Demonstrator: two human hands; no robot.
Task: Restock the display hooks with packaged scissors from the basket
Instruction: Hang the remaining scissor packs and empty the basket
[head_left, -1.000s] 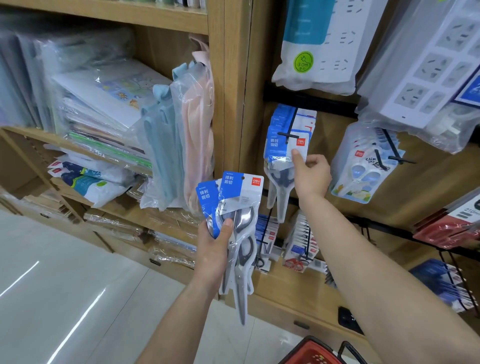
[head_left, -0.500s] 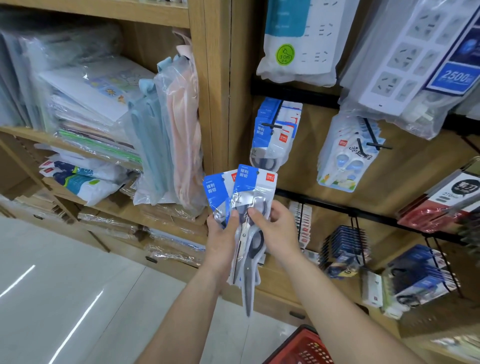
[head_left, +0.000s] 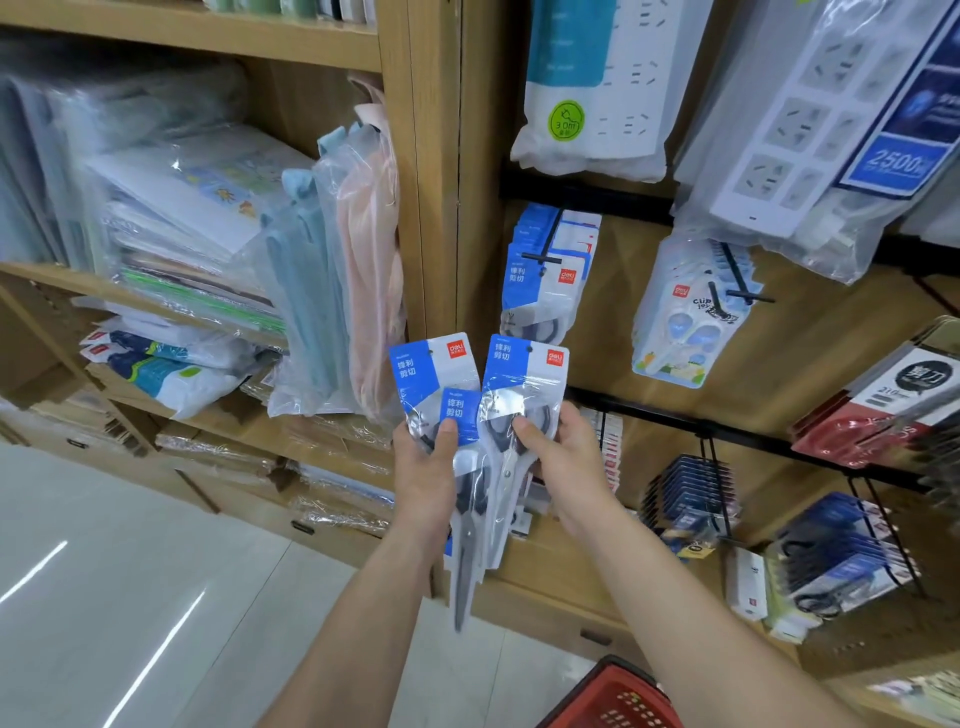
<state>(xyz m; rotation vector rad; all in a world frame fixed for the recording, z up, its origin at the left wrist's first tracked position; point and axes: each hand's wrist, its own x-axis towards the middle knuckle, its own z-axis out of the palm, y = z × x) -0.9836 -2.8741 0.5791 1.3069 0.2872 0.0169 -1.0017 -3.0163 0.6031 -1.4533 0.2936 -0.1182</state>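
Observation:
My left hand (head_left: 426, 473) grips a small bundle of packaged scissors (head_left: 431, 379), blue and white cards with red logos. My right hand (head_left: 563, 457) pinches the rightmost scissors pack (head_left: 524, 384) and holds it fanned apart from the bundle. Both are in front of the wooden shelving at chest height. Above them a black display hook (head_left: 543, 254) carries several identical scissors packs (head_left: 548, 280). The red basket (head_left: 618, 696) shows at the bottom edge, its contents hidden.
A second hook to the right holds small children's scissors packs (head_left: 685, 317). Power strips in bags (head_left: 597, 88) hang above. Lower hooks at right carry dark scissors packs (head_left: 841, 551). Left shelves hold bagged folders (head_left: 332, 270) and paper. Pale tiled floor lies at lower left.
My right hand left the hook where it had been touching the hung packs, came down to the bundle and took hold of one pack, pulling it to the right away from the others.

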